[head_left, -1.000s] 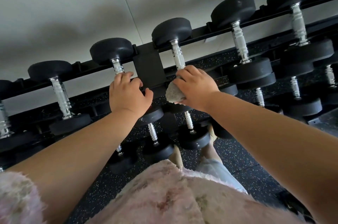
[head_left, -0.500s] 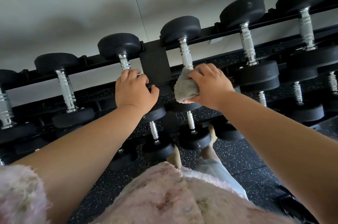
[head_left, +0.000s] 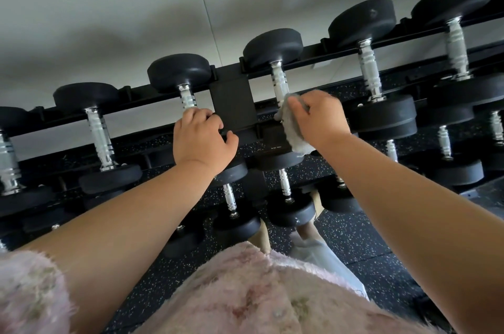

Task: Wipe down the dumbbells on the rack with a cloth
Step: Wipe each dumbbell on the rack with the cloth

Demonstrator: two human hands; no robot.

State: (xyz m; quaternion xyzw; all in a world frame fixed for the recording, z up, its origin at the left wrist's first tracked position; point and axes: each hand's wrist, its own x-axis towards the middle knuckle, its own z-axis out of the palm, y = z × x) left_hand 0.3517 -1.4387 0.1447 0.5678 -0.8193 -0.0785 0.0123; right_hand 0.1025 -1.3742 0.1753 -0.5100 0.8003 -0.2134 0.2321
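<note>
Head view: dumbbell (head_left: 278, 80) lies lengthwise toward the wall (head_left: 109, 6).

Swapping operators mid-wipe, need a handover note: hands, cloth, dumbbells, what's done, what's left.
Left grip: curled round the chrome handle of the black round-headed dumbbell left of the black metal rack post.
Right grip: holds the crumpled grey cloth against the chrome handle of the next black dumbbell, right of the post.
Done: unclear; no dumbbell shows it has been wiped.
Left: finish this handle and its heads, then the other dumbbells, top row and lower rows.
</note>
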